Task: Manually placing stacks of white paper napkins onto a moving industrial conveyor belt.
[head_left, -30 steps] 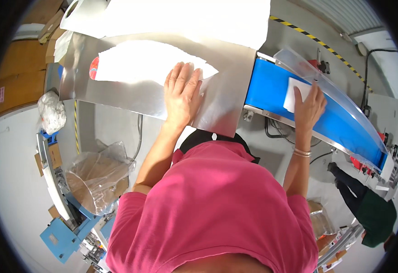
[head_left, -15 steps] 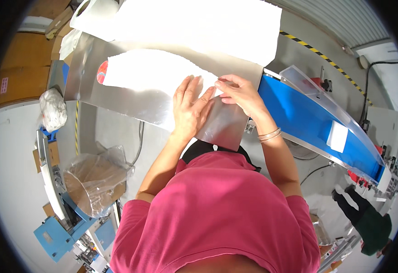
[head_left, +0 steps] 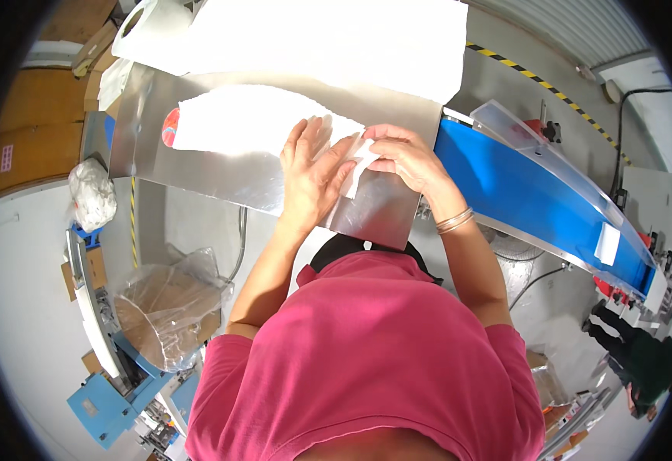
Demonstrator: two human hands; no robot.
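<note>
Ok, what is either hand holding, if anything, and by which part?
The right hand pinches a white sheet by its upper right edge. The left hand rests on the white stack; whether it grips anything can't be told.

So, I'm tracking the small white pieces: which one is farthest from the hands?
The white piece lying alone near the right end of the blue belt; another is at the right hand, and a white row lies by the left hand.
</note>
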